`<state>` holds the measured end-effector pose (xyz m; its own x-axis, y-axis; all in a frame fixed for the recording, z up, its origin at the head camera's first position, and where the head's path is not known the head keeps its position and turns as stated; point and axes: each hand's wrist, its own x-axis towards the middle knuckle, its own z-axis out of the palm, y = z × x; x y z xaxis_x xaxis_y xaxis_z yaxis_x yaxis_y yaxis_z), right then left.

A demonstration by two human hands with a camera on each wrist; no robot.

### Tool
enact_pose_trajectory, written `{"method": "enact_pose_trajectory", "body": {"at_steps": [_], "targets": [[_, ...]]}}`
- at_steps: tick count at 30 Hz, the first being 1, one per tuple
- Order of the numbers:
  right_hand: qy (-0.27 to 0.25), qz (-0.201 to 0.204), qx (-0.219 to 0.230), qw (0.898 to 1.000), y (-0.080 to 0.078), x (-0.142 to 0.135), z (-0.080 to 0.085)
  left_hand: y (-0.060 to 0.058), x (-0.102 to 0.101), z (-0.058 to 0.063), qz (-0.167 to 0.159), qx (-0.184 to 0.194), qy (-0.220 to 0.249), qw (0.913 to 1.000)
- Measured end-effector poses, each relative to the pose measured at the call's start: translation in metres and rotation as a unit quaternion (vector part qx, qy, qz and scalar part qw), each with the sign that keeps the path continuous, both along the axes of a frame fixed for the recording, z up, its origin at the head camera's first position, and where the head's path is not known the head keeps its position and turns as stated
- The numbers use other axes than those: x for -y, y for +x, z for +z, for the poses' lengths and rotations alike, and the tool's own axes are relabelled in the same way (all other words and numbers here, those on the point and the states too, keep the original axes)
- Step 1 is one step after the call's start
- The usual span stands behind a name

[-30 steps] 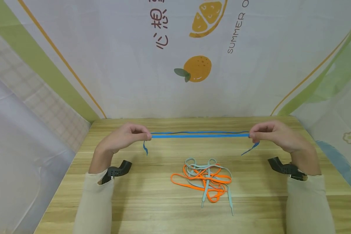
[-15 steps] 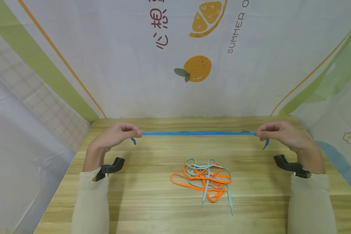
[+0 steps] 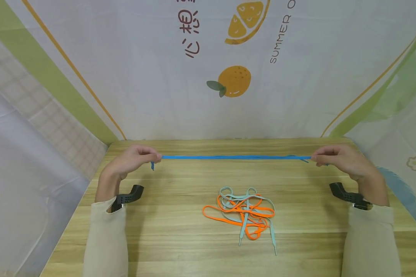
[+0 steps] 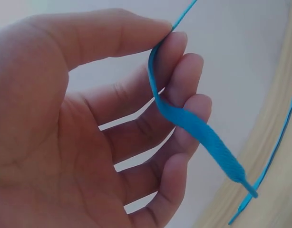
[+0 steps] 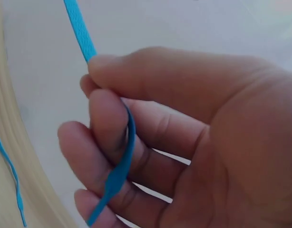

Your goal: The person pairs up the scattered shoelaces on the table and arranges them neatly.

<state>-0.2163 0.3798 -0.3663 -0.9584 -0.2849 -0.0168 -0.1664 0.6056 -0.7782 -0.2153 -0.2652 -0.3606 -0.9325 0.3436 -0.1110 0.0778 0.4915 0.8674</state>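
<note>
A flat blue shoelace (image 3: pixel 235 157) is stretched taut, left to right, between my two hands over the back of the table. My left hand (image 3: pixel 130 159) pinches it near one end between thumb and index finger. From that pinch the loose end (image 4: pixel 203 133) hangs across the other fingers in the left wrist view, its tip pointing down. Likewise, my right hand (image 3: pixel 344 161) pinches the other end by thumb and fingertip, and the short tail (image 5: pixel 120 175) trails over the curled fingers. A second blue shoelace (image 5: pixel 13 173) lies on the wooden surface, mostly overlapped by the taut one in the head view.
Orange shoelaces (image 3: pixel 211 217) and pale green shoelaces (image 3: pixel 272 240) lie tangled together at the middle of the wooden table (image 3: pixel 180 246), nearer the front. A white printed curtain (image 3: pixel 152 96) hangs behind the table's back edge. Black wrist mounts (image 3: pixel 130 196) protrude inward from the sleeves.
Both hands have moved apart, left hand leftward and right hand rightward, with more blue shoelace spanning between them. The hanging ends have become shorter. The orange and green tangle has stayed put.
</note>
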Motion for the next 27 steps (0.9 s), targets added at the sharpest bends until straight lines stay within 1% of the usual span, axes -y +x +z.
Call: {"method": "enact_pose_trajectory", "body": {"at_steps": [3,8,15,19,23,27], "targets": [[0.0,-0.011,0.001,1.0,-0.001,-0.005,-0.003,-0.002,0.004,-0.003,0.01,0.004,0.0,0.9999],[-0.031,-0.035,0.011,0.999,-0.003,-0.011,-0.005,-0.006,0.008,-0.007,0.033,0.012,0.003,0.9994],[-0.03,-0.076,0.031,0.996,-0.007,-0.015,-0.007,-0.008,0.013,-0.01,0.055,0.012,0.013,0.9983],[-0.037,-0.093,0.033,0.995,-0.006,-0.019,-0.008,-0.008,0.016,-0.012,0.064,0.012,0.011,0.9978],[-0.058,-0.092,0.03,0.994,-0.005,-0.023,-0.009,-0.008,0.017,-0.013,0.075,0.009,0.01,0.9971],[-0.092,-0.088,0.027,0.991,-0.003,-0.025,-0.01,-0.008,0.019,-0.013,0.088,0.006,0.008,0.996]]}}
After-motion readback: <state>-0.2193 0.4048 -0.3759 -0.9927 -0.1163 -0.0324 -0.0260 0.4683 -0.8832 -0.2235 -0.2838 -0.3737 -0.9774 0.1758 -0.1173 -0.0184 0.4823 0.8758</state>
